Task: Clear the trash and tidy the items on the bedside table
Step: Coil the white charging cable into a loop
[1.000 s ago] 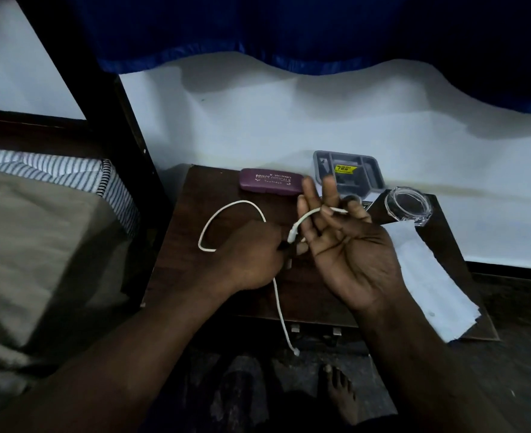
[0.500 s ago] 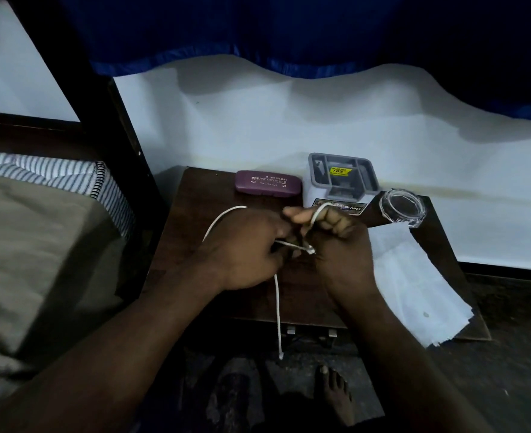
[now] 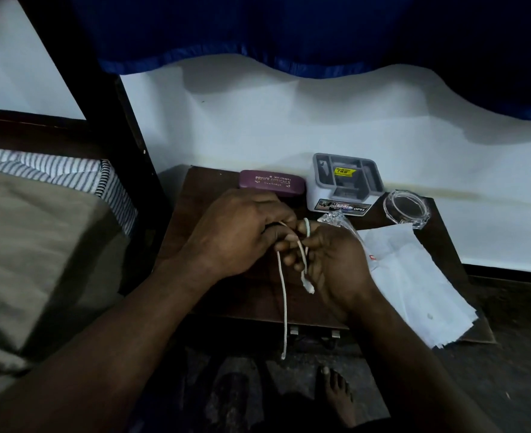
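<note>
A white cable [image 3: 283, 295] is wound around the fingers of my right hand [image 3: 332, 264], over the middle of the dark wooden bedside table [image 3: 195, 220]. My left hand [image 3: 242, 232] pinches the cable close to those fingers. One long end hangs down past the table's front edge, and a short end lies against my right palm. Behind my hands lies a purple glasses case [image 3: 272, 182]. A crumpled clear wrapper [image 3: 336, 218] sits just behind my right hand, and white paper sheets [image 3: 414, 282] lie on the table's right side.
A grey and white organiser box [image 3: 345, 185] stands at the back of the table, with a clear glass ashtray [image 3: 406, 207] to its right. The bed with a striped mattress [image 3: 55, 173] is at the left. My bare foot [image 3: 336, 392] is on the dark floor.
The loop of cable that lay on the table has been drawn in and wound round my right fingers. My right hand has turned and curled from palm-up and open.
</note>
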Available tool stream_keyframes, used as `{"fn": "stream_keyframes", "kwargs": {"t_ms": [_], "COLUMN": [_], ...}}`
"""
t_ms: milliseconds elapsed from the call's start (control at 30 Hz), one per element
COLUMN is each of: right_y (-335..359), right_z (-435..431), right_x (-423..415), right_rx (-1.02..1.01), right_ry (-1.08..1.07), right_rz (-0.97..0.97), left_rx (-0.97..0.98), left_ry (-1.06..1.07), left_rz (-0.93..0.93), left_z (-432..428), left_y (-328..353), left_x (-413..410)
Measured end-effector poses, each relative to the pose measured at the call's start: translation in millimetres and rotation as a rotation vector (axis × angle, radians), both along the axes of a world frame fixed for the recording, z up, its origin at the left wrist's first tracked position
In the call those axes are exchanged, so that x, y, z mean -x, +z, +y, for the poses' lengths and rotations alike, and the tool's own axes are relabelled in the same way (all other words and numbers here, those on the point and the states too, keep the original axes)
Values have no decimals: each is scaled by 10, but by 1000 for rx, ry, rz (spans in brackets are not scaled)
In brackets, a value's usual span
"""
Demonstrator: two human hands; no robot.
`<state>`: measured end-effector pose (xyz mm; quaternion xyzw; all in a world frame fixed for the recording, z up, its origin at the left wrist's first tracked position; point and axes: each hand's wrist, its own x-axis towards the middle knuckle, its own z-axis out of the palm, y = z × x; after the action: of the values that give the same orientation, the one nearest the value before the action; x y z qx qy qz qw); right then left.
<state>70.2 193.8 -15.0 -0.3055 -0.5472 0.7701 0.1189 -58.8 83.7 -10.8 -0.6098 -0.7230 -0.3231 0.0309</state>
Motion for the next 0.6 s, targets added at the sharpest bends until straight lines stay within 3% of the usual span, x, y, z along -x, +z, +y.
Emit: {"fn": "stream_keyframes", "kwargs": {"t_ms": [100, 200, 333, 433, 600], "right_y": [9, -51, -82, -37, 52], "right_z": [-24, -28, -44, -5, 39], "right_x": [18, -9, -61, -82, -114], "right_rx": [37, -92, -122, 1, 211], "right_ry": [36, 115, 113, 122, 215], "right_rz": [-49, -155, -125, -93, -63], "left_rx": [-14, -33, -17, 2, 81], "left_ry": [-4, 19, -16, -48, -45], "left_rz": [21, 28, -53, -185, -602], "left_z": [-6, -16, -4, 20, 43], "left_y": [-6, -8, -35, -70, -124], "left_x": [12, 27, 56, 56, 52]}}
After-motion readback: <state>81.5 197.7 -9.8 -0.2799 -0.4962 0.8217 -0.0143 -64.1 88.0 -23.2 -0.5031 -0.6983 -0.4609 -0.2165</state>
